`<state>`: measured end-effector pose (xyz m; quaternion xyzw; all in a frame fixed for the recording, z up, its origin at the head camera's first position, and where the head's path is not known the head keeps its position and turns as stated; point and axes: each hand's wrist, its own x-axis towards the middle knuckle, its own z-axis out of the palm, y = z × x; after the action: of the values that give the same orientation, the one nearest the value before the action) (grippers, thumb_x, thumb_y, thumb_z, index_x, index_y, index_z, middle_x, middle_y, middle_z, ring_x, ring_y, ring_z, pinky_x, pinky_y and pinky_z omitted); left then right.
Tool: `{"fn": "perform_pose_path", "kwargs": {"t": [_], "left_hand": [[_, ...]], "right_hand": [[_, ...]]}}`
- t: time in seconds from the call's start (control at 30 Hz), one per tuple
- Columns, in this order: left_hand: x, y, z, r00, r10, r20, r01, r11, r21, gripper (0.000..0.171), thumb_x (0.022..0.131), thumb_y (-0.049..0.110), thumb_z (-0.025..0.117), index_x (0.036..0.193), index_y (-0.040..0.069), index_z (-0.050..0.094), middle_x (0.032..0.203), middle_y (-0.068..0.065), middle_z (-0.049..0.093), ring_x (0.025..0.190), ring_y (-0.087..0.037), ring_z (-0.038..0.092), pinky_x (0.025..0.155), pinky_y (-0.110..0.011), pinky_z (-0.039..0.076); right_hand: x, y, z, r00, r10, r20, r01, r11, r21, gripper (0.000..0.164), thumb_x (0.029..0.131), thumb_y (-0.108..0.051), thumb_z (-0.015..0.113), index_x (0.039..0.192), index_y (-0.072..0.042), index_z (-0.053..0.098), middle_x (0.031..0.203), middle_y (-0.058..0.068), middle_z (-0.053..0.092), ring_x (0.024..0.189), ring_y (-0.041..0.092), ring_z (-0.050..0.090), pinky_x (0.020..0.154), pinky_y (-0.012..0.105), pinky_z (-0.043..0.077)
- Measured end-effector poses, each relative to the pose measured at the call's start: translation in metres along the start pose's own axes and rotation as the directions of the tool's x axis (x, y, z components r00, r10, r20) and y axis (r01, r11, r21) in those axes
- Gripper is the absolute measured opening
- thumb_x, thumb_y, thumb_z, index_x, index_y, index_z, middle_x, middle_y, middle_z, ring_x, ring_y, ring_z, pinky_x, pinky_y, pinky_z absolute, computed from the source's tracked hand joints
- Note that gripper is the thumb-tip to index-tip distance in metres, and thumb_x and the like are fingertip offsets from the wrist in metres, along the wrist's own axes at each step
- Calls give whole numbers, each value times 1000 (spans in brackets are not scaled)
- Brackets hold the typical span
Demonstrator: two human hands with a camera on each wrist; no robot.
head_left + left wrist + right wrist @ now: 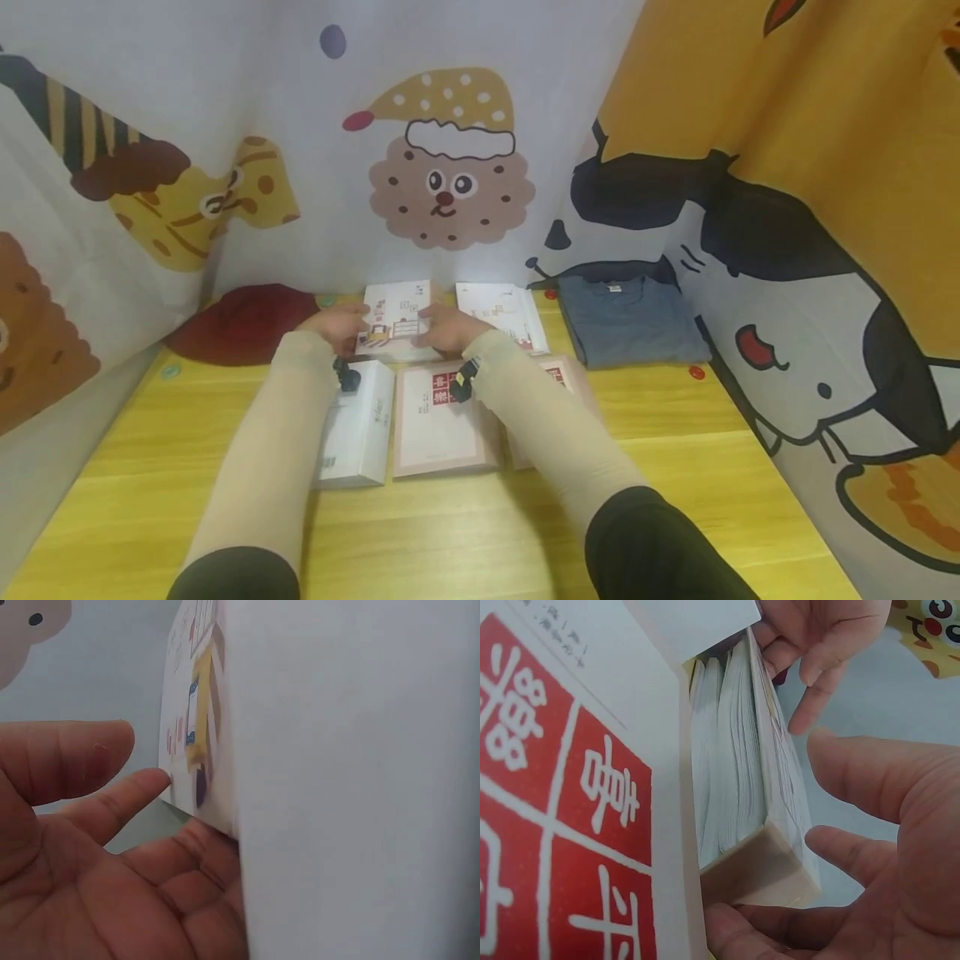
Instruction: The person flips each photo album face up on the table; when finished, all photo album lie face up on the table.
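A book with a colourful illustrated cover point(397, 300) lies flat in the middle of the back row. My left hand point(341, 327) is at its left side, a fingertip touching the cover's edge in the left wrist view, thumb raised clear. At its right side is my right hand point(453, 327), with thumb and fingers spread apart; the right wrist view shows the thick page block point(735, 765) between both hands. Nearer lie a white book point(363, 433) and a pink-bordered book with red characters point(442, 433). A similar book point(562, 375) is partly hidden by my right forearm.
Another white illustrated book point(498, 308) lies at the back, right of centre. A dark red hat point(247, 325) is at the back left, and a folded blue-grey shirt point(630, 325) at the back right. Printed curtains point(285, 108) border the yellow wooden table point(420, 542).
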<state>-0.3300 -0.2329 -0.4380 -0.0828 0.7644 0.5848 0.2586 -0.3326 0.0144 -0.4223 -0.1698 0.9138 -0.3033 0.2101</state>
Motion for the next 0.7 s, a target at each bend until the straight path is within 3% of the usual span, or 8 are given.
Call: {"fn": "perform_pose_path", "kwargs": {"t": [0.2,0.37,0.53,0.7], "left_hand": [[-6,4,3,1000,-15,-17,16,998,54,72,109,9,42,171,13,6,165,-27,34,144,-42,46,118,-53,45],[3,1,2,998,-52,-34,54,997,57,74,107,13,48,171,20,11,172,-20,26,151,-39,38,125,-55,35],[12,-3,-2,999,-37,-38,42,991,129,78,104,11,52,171,19,12,174,-20,20,154,-40,32,126,-56,32],[6,-1,0,999,-18,-40,24,988,152,81,104,10,52,172,21,9,175,-22,13,154,-41,29,125,-56,33]], "right_hand": [[5,1,0,1000,0,16,0,1000,-30,76,99,-43,71,164,-19,40,169,9,38,154,32,38,129,52,29],[7,2,0,1000,-2,10,2,1000,-29,75,99,-43,70,163,-19,40,168,10,40,154,33,39,128,52,29],[8,2,2,1000,-15,12,15,999,-34,74,100,-43,70,163,-19,40,169,10,39,154,33,38,128,52,29],[7,3,3,1000,-25,4,26,998,-54,69,101,-42,68,162,-20,44,169,8,38,155,33,37,129,53,28]]}}
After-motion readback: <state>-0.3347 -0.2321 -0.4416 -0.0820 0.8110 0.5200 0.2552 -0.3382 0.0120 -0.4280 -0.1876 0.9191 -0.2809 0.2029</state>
